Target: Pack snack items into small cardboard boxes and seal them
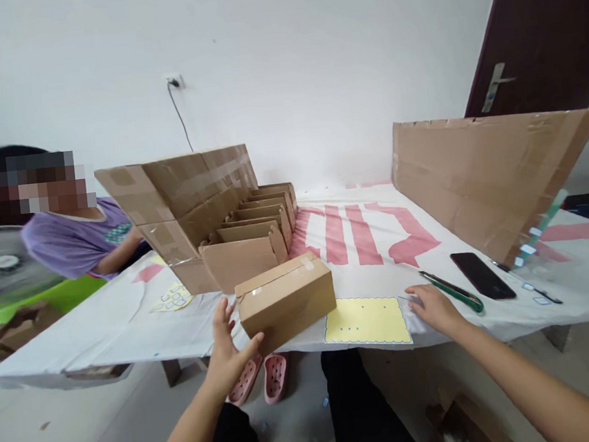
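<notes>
A closed cardboard box (288,301) sits at the table's front edge, a strip of clear tape on its top. My left hand (231,345) is at its left end, thumb and fingers spread; whether the fingertips touch the cardboard I cannot tell. To the right of the box lies a yellow sheet (367,322) with a scalloped border and small dark dots. My right hand (433,308) rests by the sheet's right edge, its fingers loosely bent and apart. A thin dark line shows near those fingertips, too small to name. Beside this hand lies a green utility knife (452,291).
Open cardboard trays (246,257) stand in a row against a tall stack of boxes (182,197). A large cardboard panel (483,182) stands at right. A phone (482,275) and a pen (527,282) lie nearby. Another person (75,239) sits at left, beside a fan (4,263).
</notes>
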The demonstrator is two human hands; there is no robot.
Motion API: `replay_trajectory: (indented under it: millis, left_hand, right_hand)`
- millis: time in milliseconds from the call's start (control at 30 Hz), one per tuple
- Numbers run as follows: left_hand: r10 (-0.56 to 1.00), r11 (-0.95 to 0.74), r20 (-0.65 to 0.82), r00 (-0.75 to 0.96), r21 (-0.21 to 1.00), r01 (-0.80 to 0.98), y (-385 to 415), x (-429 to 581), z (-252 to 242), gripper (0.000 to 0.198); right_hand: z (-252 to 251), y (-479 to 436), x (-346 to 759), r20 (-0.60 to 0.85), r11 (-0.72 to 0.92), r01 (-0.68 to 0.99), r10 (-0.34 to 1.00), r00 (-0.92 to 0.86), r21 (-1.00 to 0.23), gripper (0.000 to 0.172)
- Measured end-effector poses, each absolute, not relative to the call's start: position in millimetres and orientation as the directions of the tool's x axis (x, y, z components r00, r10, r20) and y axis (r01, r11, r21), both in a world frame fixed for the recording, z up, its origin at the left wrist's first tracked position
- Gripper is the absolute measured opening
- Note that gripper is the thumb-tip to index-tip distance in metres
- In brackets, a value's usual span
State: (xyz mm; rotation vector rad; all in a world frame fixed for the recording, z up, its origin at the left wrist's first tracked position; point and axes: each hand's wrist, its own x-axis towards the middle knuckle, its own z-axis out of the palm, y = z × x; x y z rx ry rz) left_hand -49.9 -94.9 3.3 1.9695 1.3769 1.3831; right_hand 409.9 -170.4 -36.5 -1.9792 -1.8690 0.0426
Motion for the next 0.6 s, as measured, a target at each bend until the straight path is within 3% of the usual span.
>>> replay_trajectory:
  millis: [133,233,333,467,600]
  left_hand:
    - [0.666,-0.472,0.722,-0.189,0.603,0.643,-139,-27,-21,0.046]
    - [0.739,-0.568,0.673,-0.032,0.648,0.506,-172,0,-38,0.022]
    - [0.806,-0.593,0.551,0.218,0.755,0.282,-193,32,-44,0.017]
    - [0.899,-0.306,0.266,0.347,0.950,0.064,-195,79,-33,0.009]
    - [0.898,0.130,-0.051,0.437,0.979,-0.154,-184,120,-21,0.022]
  right_hand:
    - [-39,-153,407,0.261,-0.003,0.949,0.961,0.090,-0.314,0.029]
    - [-39,-150,407,0.286,0.010,0.943,0.954,0.091,-0.334,0.026]
    - [-37,-155,408,0.316,0.002,0.918,0.939,0.134,-0.397,0.025]
    - [-29,-177,386,0.310,-0.014,0.818,0.921,0.234,-0.575,0.027]
    - [-18,-209,338,0.103,0.000,0.326,0.949,0.299,-0.945,0.029]
